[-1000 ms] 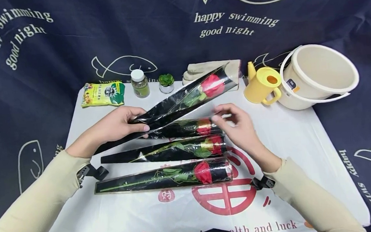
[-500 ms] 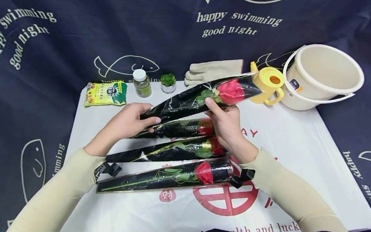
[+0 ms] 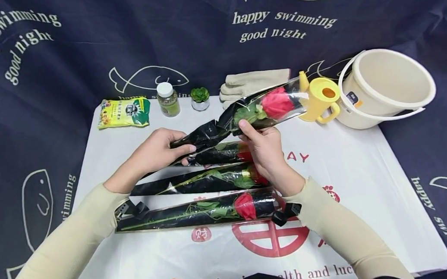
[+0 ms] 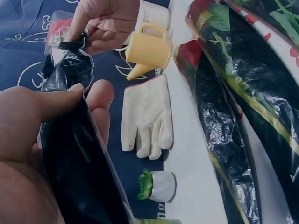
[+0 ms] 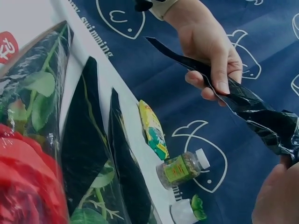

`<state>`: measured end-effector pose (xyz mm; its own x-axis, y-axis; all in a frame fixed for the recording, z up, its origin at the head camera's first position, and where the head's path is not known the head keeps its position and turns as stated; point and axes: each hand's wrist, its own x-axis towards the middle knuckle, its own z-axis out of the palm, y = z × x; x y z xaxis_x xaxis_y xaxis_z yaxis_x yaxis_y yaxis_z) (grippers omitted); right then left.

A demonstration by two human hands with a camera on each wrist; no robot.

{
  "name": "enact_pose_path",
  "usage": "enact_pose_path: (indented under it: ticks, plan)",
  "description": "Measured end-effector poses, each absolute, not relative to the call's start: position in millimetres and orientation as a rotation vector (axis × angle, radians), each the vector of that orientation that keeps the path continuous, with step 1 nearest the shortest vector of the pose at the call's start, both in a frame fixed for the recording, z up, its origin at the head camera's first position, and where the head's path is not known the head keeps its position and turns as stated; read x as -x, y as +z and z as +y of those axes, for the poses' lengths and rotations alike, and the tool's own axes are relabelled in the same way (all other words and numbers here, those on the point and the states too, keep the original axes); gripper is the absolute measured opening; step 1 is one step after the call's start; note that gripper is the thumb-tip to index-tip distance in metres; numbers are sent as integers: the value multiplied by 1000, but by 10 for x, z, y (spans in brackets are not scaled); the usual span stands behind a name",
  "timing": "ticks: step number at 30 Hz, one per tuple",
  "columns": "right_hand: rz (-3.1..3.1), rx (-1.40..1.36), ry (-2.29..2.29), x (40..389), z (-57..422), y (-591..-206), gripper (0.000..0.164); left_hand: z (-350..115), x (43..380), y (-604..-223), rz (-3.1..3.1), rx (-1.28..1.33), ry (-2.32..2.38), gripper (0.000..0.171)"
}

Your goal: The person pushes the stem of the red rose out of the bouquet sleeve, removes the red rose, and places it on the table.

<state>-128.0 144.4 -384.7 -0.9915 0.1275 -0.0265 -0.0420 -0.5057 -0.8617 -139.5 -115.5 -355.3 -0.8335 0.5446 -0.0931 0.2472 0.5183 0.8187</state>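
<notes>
Above the tabletop, the left hand pinches a black wrapper low down and the right hand grips it just below the red rose inside, seemingly working the crumpled stretch between, so the next move calls for steady, gentle holds.

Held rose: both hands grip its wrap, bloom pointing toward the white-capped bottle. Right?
Direction's wrong: the head view shows the bloom pointing toward the watering can. The left hand and right hand do grip the wrap.
</notes>
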Motion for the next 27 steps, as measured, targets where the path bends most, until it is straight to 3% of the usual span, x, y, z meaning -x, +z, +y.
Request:
enact_pose_path:
  ticks: [6, 23, 27]
  plan:
    - [-1590, 141, 2651, 1194, 1297, -3923, 20, -1051, 1414, -3509, 2375, -654, 1318, 8]
    - [-1581, 135, 2675, 1241, 1416, -3881, 27, -1126, 1476, -3528, 2286, -687, 1310, 19]
    - [-1505, 161, 2694, 1310, 1560, -3834, 26, -1217, 1468, -3519, 2311, -685, 1257, 32]
